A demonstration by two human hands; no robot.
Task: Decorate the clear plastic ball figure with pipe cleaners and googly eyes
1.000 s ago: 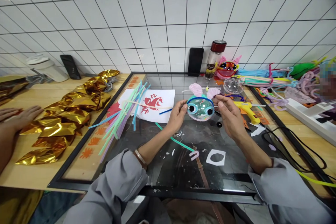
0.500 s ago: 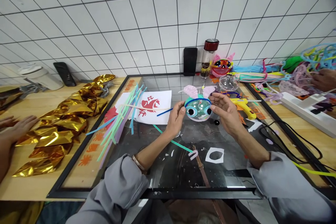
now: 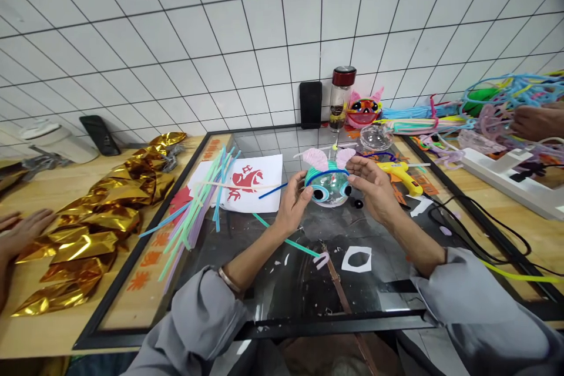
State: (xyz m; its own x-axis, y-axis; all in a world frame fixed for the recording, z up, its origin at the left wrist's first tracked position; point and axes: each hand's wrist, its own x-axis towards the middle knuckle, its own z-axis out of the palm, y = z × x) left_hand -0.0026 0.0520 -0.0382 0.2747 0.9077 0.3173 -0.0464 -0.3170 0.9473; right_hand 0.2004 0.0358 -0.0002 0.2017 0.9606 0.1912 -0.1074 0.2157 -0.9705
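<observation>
Between my two hands is a clear plastic ball made into an animal head (image 3: 329, 191), with pink ears, round black-and-white eyes and a green-blue pipe cleaner band over its top. My left hand (image 3: 294, 202) grips its left side, fingers curled round the edge. At its right side my right hand (image 3: 373, 188) closes on the rim near the eye, thumb in front. A dark blue pipe cleaner (image 3: 273, 190) sticks out beside my left hand. Just below my right hand lies a small black round piece (image 3: 358, 204) on the dark glass top.
Left are a bundle of pipe cleaners (image 3: 196, 211), a paper with a red cut-out (image 3: 264, 197) and gold foil (image 3: 90, 220). A yellow glue gun (image 3: 403, 176), a cable, and a white power strip (image 3: 515, 182) lie right. Behind stand a bottle (image 3: 339, 103) and a phone (image 3: 311, 104). Other people's hands show at both sides.
The view has shifted slightly, so most things sit a little further left. The animal head has turned a bit to the right in my hands; both still hold it.
</observation>
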